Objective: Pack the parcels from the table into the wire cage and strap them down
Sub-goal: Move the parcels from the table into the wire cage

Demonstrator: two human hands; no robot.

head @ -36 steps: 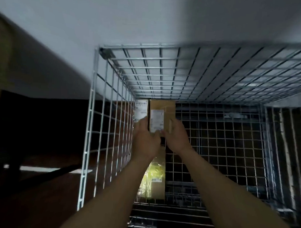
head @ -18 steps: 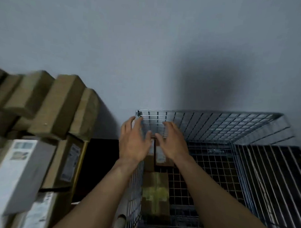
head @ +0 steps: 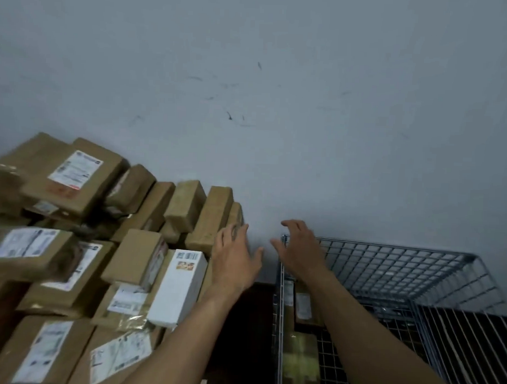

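A heap of brown cardboard parcels with white labels fills the left side, with a white box at its right edge. The wire cage stands at the right against the wall. Inside it, along its left wall, lie a labelled brown parcel and a parcel with yellow tape. My left hand hovers open beside the rightmost parcels of the heap. My right hand is open above the cage's near left corner. Neither hand holds anything.
A plain grey wall rises behind everything. Between the heap and the cage runs a dark gap. The cage's right part shows bare wire floor over dark ground.
Both hands let go of the parcel in the cage and rose out of it. The view swung left, so the heap came into sight, and the hands moved toward it.
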